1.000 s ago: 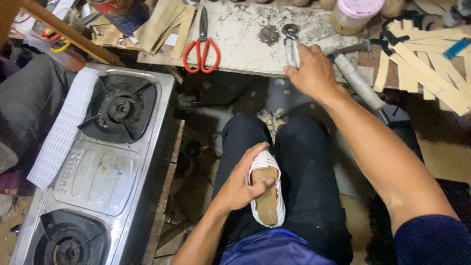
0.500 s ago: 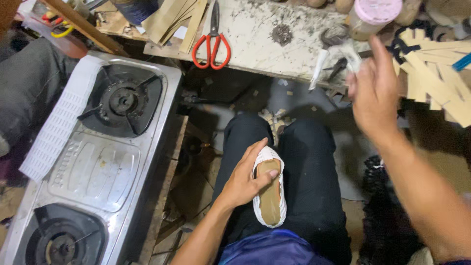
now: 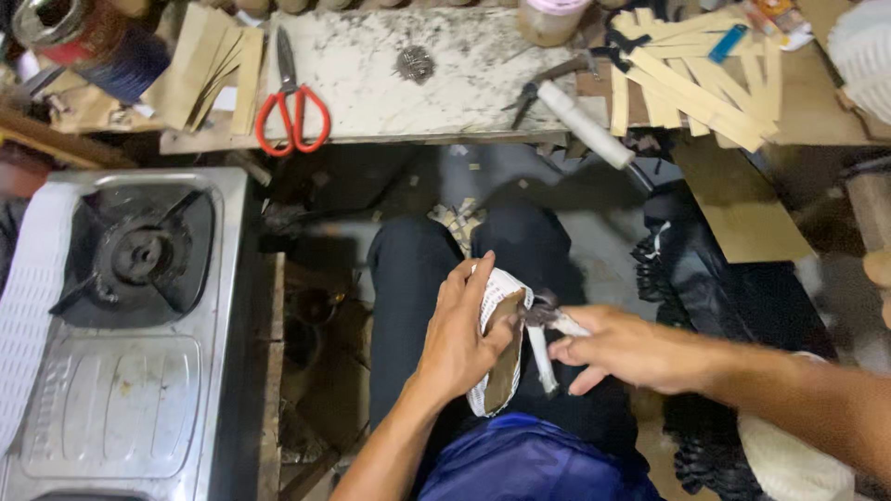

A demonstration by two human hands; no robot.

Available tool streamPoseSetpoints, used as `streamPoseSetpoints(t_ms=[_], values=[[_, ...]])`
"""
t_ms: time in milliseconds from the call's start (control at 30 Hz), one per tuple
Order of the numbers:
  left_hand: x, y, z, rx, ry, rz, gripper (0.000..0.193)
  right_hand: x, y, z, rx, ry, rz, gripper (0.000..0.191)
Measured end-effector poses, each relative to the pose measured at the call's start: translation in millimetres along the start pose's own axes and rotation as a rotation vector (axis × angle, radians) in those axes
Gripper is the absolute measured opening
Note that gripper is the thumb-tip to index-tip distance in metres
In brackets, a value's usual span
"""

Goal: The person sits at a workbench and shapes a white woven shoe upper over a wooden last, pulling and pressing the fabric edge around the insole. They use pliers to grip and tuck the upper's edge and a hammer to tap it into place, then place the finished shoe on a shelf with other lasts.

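My left hand (image 3: pixel 461 336) grips a small white shoe (image 3: pixel 500 345) with a tan insole, held on edge over my lap in dark trousers. My right hand (image 3: pixel 620 348) holds metal pliers (image 3: pixel 546 336) with pale handles, their jaws touching the shoe's upper rim near the toe. Both hands meet above my knees.
A marble-topped bench (image 3: pixel 390 65) at the far side carries red-handled scissors (image 3: pixel 291 100), a hammer with a white grip (image 3: pixel 577 116), tan strips (image 3: pixel 691 79), a jar and a tin. A steel gas stove (image 3: pixel 130 325) stands at the left. Dark scraps lie on the floor at right.
My right hand picked the pliers off the bench, carried them down to my lap and brought them against the shoe. The left hand turned the shoe onto its edge.
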State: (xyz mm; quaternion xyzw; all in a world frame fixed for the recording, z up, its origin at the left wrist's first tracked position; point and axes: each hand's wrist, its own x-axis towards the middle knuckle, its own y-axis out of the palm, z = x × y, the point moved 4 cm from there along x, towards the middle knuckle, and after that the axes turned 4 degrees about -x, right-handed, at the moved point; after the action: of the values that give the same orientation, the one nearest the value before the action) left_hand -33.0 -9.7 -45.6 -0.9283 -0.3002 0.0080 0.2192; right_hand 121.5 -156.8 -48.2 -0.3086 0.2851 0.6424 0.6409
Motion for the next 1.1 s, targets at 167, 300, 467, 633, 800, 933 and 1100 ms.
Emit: streamPoseSetpoints(t_ms=[167, 300, 467, 633, 800, 933, 1100], values=[[-4.4, 8.3, -22.1, 0.102, 0.049, -0.009, 0.08, -18.3, -14.5, 29.8, -0.132, 0.062, 0.041, 0.034], [-6.3, 6.9, -19.1, 0.09, 0.034, -0.024, 0.08, -21.3, -5.8, 34.9, -0.219, 0.106, -0.091, 0.025], [-1.9, -0.7, 4.2, 0.04, -0.054, -0.021, 0.077, 3.3, 29.0, 24.3, -0.161, -0.071, -0.33, 0.026], [4.5, -1.9, 19.3, 0.037, -0.056, -0.028, 0.076, 35.1, 39.4, 7.6, -0.086, -0.285, -0.45, 0.024], [10.3, 7.3, 28.0, 0.027, -0.019, -0.021, 0.074, 37.1, 26.5, -7.5, -0.162, -0.314, -0.451, 0.026], [10.4, -0.6, 38.9, -0.056, -0.058, -0.016, 0.07, 29.1, 23.7, -9.3, -0.249, -0.332, -0.399, 0.028], [12.5, -8.0, 41.0, -0.107, -0.088, -0.003, 0.069, 33.8, 22.2, -6.8, -0.106, -0.243, -0.652, 0.038]])
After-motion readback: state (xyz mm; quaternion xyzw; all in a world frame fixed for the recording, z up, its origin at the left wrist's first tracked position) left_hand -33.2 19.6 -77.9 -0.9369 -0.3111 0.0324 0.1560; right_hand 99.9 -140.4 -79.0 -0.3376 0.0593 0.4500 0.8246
